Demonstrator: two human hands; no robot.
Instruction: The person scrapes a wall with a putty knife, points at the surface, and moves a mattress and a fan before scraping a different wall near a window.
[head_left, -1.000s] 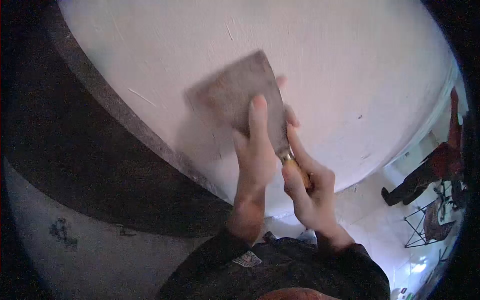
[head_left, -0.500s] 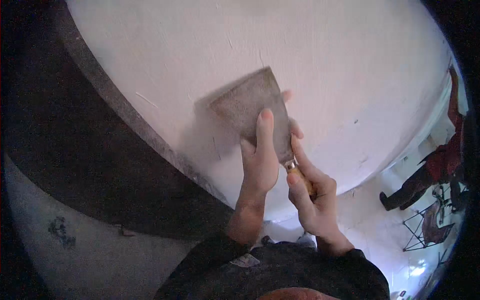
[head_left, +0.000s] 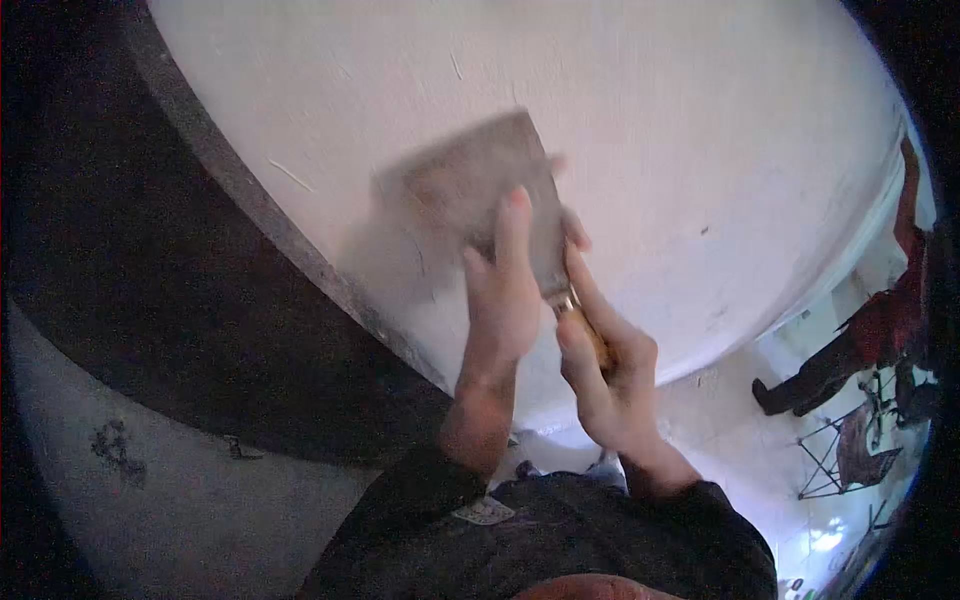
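Note:
A wide putty knife with a grey metal blade (head_left: pixel 455 185) and a wooden handle (head_left: pixel 590 340) is held over a pale wall (head_left: pixel 660 120). My left hand (head_left: pixel 502 300) is closed around the blade, its thumb lying on the near face and fingertips showing past the right edge. My right hand (head_left: pixel 620 375) grips the handle, with a finger stretched along toward the blade. Whether the blade's far edge touches the wall cannot be told, as motion blurs it.
A dark band (head_left: pixel 200 300) curves along the left of the wall. At the far right another person in dark red clothing (head_left: pixel 885 325) stands with an arm raised, near a folding chair (head_left: pixel 860 450). Bright light falls on the floor (head_left: pixel 710 430).
Both hands and the putty knife have moved slightly up and to the left together. My grip on the blade and handle stays the same.

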